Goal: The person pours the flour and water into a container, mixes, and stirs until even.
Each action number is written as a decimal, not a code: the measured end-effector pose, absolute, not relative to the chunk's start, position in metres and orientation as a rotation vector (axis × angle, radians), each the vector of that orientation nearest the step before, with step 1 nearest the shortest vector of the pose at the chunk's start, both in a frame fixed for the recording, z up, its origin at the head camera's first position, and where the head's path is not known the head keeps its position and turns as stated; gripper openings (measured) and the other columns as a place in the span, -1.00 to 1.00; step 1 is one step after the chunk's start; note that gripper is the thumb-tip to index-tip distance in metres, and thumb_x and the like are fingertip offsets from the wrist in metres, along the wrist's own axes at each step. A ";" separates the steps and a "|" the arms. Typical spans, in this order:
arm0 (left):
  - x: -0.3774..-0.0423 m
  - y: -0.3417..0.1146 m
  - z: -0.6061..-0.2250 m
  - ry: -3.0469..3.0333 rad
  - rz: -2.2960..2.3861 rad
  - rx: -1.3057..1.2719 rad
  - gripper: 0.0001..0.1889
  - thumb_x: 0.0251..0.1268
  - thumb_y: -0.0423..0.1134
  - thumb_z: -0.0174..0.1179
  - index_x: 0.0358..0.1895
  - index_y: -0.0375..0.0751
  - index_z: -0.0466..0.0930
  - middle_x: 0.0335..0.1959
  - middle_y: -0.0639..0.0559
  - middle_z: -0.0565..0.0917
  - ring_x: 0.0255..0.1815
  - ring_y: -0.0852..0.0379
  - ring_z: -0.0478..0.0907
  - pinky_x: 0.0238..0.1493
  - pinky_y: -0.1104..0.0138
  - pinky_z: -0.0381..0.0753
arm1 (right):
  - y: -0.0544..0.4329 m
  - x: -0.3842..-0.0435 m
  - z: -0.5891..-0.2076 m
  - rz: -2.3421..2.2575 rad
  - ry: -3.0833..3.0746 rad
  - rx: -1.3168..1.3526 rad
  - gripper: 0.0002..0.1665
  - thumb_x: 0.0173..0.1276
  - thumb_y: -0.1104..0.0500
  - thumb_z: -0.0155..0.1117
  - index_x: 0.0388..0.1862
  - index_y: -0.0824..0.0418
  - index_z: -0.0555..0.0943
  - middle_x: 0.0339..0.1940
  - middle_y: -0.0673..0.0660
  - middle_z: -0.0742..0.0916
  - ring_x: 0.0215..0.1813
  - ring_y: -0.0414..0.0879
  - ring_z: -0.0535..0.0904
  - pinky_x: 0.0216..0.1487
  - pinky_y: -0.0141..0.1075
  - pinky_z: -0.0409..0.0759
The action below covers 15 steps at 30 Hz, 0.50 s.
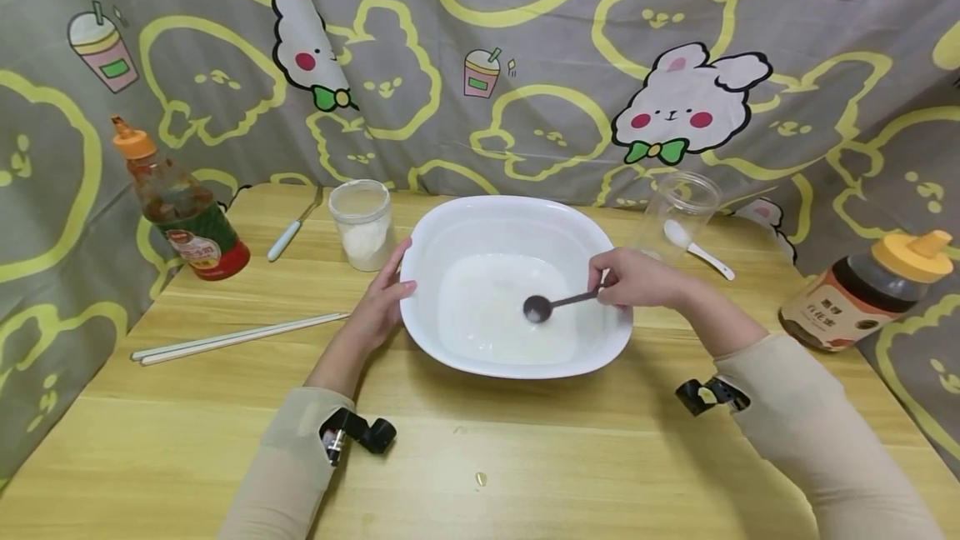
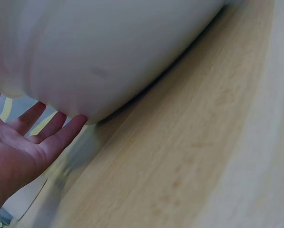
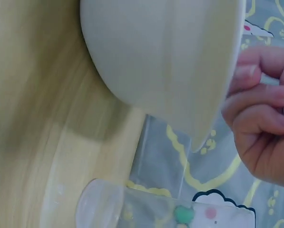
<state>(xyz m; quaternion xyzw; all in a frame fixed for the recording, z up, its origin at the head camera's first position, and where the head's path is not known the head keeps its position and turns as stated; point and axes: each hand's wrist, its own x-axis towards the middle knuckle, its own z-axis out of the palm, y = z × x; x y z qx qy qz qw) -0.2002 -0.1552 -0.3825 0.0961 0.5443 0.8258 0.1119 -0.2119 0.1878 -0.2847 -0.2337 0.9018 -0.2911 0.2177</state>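
Observation:
A white basin (image 1: 517,227) with whitish liquid (image 1: 495,282) in its bottom stands on the table. At its left side my left hand (image 1: 378,307) holds it, thumb over the rim. The left wrist view shows that hand's fingertips against the outer wall (image 2: 108,57). Over the basin's right part, my right hand (image 1: 637,277) pinches the handle of a dark measuring spoon (image 1: 538,308). The spoon's bowl is low over the liquid and has some white stuff in it. In the right wrist view the fingers (image 3: 263,118) are curled beyond the rim, and the spoon is hidden.
Behind the left hand are a jar of white powder (image 1: 363,227) and a blue-handled tool (image 1: 285,238). Chopsticks (image 1: 240,337) lie left, near a red sauce bottle (image 1: 191,219). To the right are a clear jar (image 1: 678,202), a white spoon (image 1: 705,255) and a honey bottle (image 1: 847,298).

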 end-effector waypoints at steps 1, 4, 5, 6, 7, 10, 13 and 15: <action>-0.200 -0.155 -0.383 1.598 2.423 0.283 -0.27 0.06 -0.40 -0.09 0.34 0.06 -0.11 0.26 -0.22 0.04 0.06 -0.16 0.24 -0.10 0.12 0.43 | 0.188 -0.214 -0.284 -0.777 2.538 -0.631 -0.90 0.01 0.39 0.05 -0.43 0.31 0.48 -0.79 0.05 0.47 -0.71 -0.15 0.34 -0.68 -0.38 0.30; -0.200 -0.155 -0.382 1.595 2.424 0.291 -0.27 0.06 -0.41 -0.09 0.35 0.05 -0.12 0.26 -0.23 0.04 0.06 -0.16 0.24 -0.10 0.12 0.43 | 0.182 -0.222 -0.287 -0.760 2.607 -0.570 -0.89 0.03 0.38 0.06 -0.40 0.32 0.47 -0.79 0.06 0.48 -0.70 -0.14 0.34 -0.66 -0.37 0.27; -0.200 -0.155 -0.382 1.590 2.427 0.294 -0.27 0.06 -0.41 -0.10 0.35 0.05 -0.11 0.26 -0.23 0.04 0.07 -0.17 0.22 -0.10 0.13 0.44 | 0.179 -0.225 -0.290 -0.779 2.609 -0.557 -0.89 0.04 0.38 0.05 -0.39 0.32 0.46 -0.79 0.07 0.48 -0.69 -0.14 0.34 -0.65 -0.37 0.25; -0.200 -0.155 -0.382 1.586 2.430 0.297 -0.27 0.06 -0.41 -0.10 0.35 0.05 -0.11 0.26 -0.23 0.04 0.07 -0.18 0.21 -0.11 0.14 0.44 | 0.174 -0.227 -0.293 -0.801 2.606 -0.558 -0.89 0.04 0.38 0.06 -0.38 0.33 0.46 -0.79 0.07 0.48 -0.69 -0.14 0.34 -0.65 -0.37 0.25; -0.199 -0.155 -0.382 1.584 2.433 0.301 -0.27 0.06 -0.41 -0.10 0.35 0.04 -0.11 0.26 -0.23 0.04 0.08 -0.19 0.20 -0.12 0.16 0.45 | 0.169 -0.229 -0.295 -0.835 2.593 -0.568 -0.88 0.05 0.39 0.06 -0.37 0.34 0.45 -0.79 0.07 0.48 -0.69 -0.14 0.34 -0.64 -0.37 0.25; -0.199 -0.154 -0.382 1.578 2.441 0.305 -0.28 0.06 -0.42 -0.11 0.34 0.03 -0.11 0.25 -0.22 0.04 0.09 -0.21 0.17 -0.16 0.20 0.48 | 0.151 -0.232 -0.304 -0.922 2.535 -0.622 -0.89 0.09 0.39 0.06 -0.35 0.34 0.44 -0.79 0.09 0.49 -0.70 -0.14 0.33 -0.65 -0.38 0.26; -0.199 -0.154 -0.382 1.580 2.443 0.307 -0.27 0.05 -0.41 -0.10 0.34 0.02 -0.11 0.26 -0.22 0.04 0.07 -0.17 0.22 -0.19 0.23 0.49 | 0.135 -0.231 -0.310 -0.956 2.459 -0.679 -0.89 0.14 0.36 0.07 -0.31 0.33 0.45 -0.78 0.10 0.49 -0.71 -0.14 0.31 -0.66 -0.38 0.26; -0.199 -0.154 -0.383 1.585 2.441 0.317 -0.27 0.05 -0.41 -0.10 0.35 0.01 -0.12 0.26 -0.23 0.03 0.05 -0.14 0.25 -0.20 0.25 0.50 | 0.128 -0.228 -0.312 -0.970 2.402 -0.702 -0.88 0.15 0.34 0.08 -0.30 0.33 0.45 -0.79 0.11 0.50 -0.73 -0.14 0.29 -0.67 -0.38 0.24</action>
